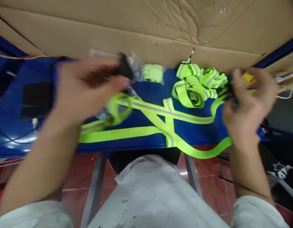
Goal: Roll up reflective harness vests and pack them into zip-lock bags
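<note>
A long neon-yellow reflective strap (196,119) with a grey stripe stretches between my hands over the blue table, crossing itself near the front edge. My left hand (87,85), blurred by motion, pinches a small flat black piece (125,66); a loop of the strap hangs just below it. On the right, my right hand (252,98) is closed around the strap's end, where dark parts show between the fingers. A yellow tag-like item (247,77) appears at those fingers; whether they hold it I cannot tell. Left of this hand lies a heap of rolled reflective straps (192,91).
A clear bag with a folded strap (153,73) lies at the back of the table (146,90). A black box (36,98) with a white-plugged cable sits at the left. Brown cardboard (137,28) lines the back. A dark bag-like item (279,164) is at lower right.
</note>
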Demonstrator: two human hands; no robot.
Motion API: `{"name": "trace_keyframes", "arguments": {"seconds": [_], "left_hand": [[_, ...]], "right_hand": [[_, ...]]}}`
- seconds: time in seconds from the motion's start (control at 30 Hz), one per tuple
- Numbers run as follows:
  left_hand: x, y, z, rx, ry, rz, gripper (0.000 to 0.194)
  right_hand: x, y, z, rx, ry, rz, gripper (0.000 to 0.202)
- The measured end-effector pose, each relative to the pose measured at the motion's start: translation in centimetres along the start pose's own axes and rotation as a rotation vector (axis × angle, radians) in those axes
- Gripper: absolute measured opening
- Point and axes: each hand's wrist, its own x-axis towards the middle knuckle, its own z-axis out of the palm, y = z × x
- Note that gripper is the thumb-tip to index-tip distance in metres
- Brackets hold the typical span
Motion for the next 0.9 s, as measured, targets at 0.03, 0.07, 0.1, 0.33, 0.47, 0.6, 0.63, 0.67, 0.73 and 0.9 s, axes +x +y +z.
{"name": "trace_keyframes", "arguments": {"seconds": [0.03,0.07,0.1,0.33,0.47,0.6,0.63,0.67,0.73,0.9], "left_hand": [[0.1,0.0,1.1,0.047,-0.012,0.035,0.035],[0.2,-0.1,2.4,0.092,-0.035,0.062,0.033],[0.3,-0.2,3.8,0.124,-0.061,0.074,0.031],[0.0,-2.4,8.6,0.088,-0.033,-0.026,0.025],[-0.7,-3.5,8.8,0.098,-0.052,0.001,0.025],[-1.0,-3.7,8.9,0.129,-0.086,0.035,0.026],[-1.1,-3.7,8.8,0.126,-0.061,0.021,0.026],[-1.1,-3.6,8.6,0.119,-0.036,0.003,0.026],[-1.0,-3.5,8.3,0.107,0.005,-0.023,0.025],[-1.3,-3.6,8.5,0.106,-0.009,0.007,0.026]], "right_hand": [[0.5,-2.2,1.0,0.05,-0.021,-0.053,0.065],[1.0,-4.0,2.1,0.087,-0.044,-0.069,0.065],[1.2,-5.5,3.1,0.148,-0.022,-0.062,0.064],[1.1,-9.4,8.1,0.351,-0.042,-0.052,0.059],[0.5,-9.9,9.2,0.321,-0.096,-0.063,0.061],[0.3,-10.0,9.3,0.306,-0.143,-0.111,0.06],[0.4,-9.9,9.3,0.32,-0.121,-0.111,0.06],[0.5,-9.6,9.3,0.336,-0.075,-0.109,0.06],[0.7,-9.1,9.3,0.361,0.044,-0.107,0.061],[0.7,-9.4,9.2,0.326,-0.026,-0.096,0.061]]}}
